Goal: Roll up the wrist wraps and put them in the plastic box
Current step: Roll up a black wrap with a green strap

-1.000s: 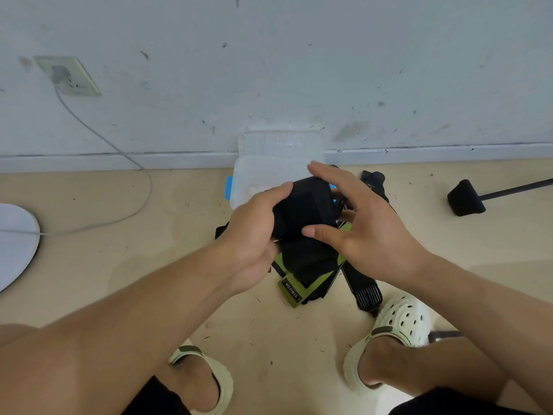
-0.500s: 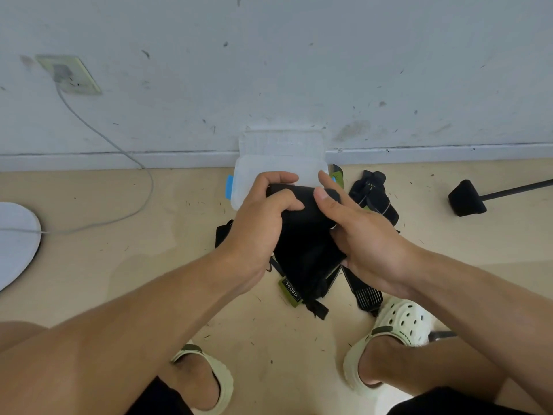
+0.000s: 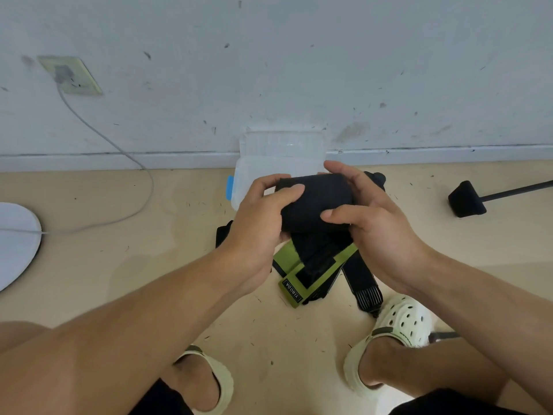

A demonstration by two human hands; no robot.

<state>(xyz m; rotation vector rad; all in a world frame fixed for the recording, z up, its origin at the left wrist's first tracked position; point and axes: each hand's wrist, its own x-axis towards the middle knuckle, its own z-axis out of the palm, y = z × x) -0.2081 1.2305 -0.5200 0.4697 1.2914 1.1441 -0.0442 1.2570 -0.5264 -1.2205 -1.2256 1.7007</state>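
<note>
A black wrist wrap (image 3: 317, 202) is partly rolled into a thick cylinder held in the air between both hands. My left hand (image 3: 260, 223) grips its left end, thumb on top. My right hand (image 3: 371, 223) grips its right end, thumb across the front. The wrap's loose tail, black with green edging and a label (image 3: 311, 271), hangs down to the floor. A clear plastic box (image 3: 281, 163) with an open lid and a blue latch stands against the wall just behind the roll. Another black wrap (image 3: 363, 283) lies on the floor under my right hand.
A black strap bundle (image 3: 375, 178) lies right of the box. A black-footed rod (image 3: 466, 202) lies at the far right. At left are a white round base (image 3: 15, 241) and a grey cable (image 3: 125, 157) running to a wall socket. My feet in pale clogs are near the bottom.
Both hands have turned the wrap further, so the roll is thicker and more of the tail is wound in. The green-edged tail end now shows below the roll.
</note>
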